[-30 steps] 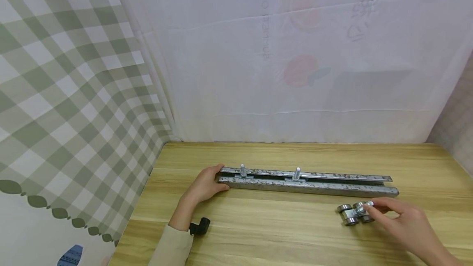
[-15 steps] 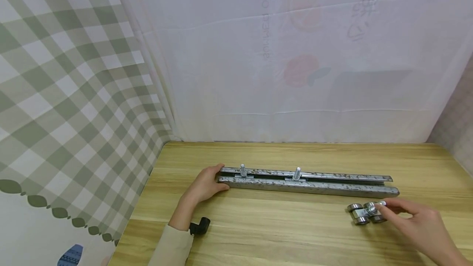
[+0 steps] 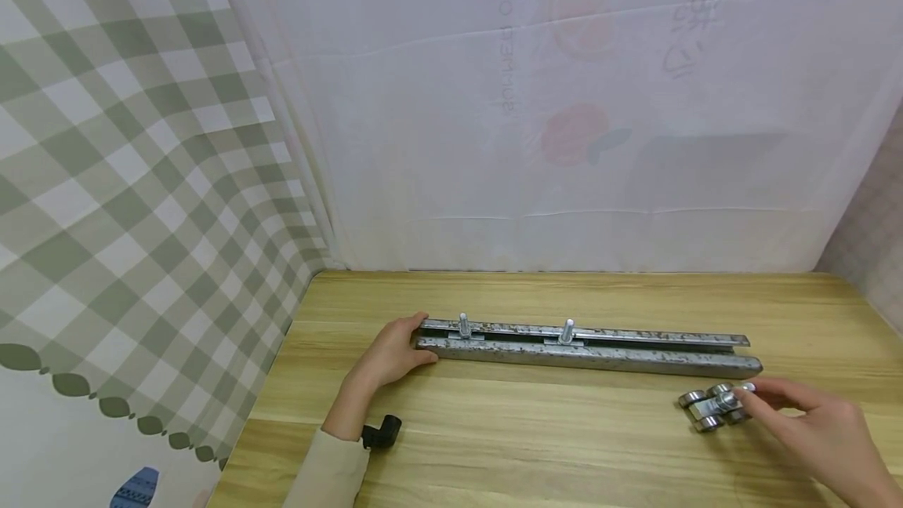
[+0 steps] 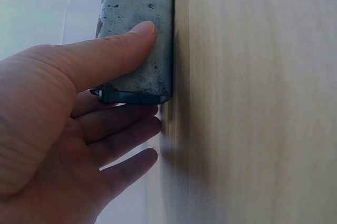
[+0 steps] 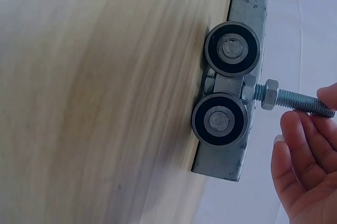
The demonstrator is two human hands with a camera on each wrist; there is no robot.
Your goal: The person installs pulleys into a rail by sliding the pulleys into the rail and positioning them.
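Note:
A long slotted steel rail (image 3: 600, 355) lies across the table, with two threaded bolts standing up through its slot, one bolt (image 3: 463, 326) at the left and another bolt (image 3: 567, 332) near the middle. My left hand (image 3: 391, 351) grips the rail's left end; in the left wrist view the thumb lies along its side. In front of the rail's right end is a four-wheeled roller trolley (image 3: 711, 406) with a threaded stem. My right hand (image 3: 818, 426) pinches that stem (image 5: 297, 100) near its tip. The trolley's wheels (image 5: 231, 49) are at the table surface, apart from the rail.
A black elbow-shaped piece (image 3: 382, 432) lies by my left forearm, partly behind the sleeve. White sheeting (image 3: 451, 139) hangs behind the table (image 3: 536, 445). Checked cloth (image 3: 176, 202) borders the left side.
My right hand has moved the roller trolley to the right along the table, towards and past the rail's right end. The left hand and the rail have stayed put.

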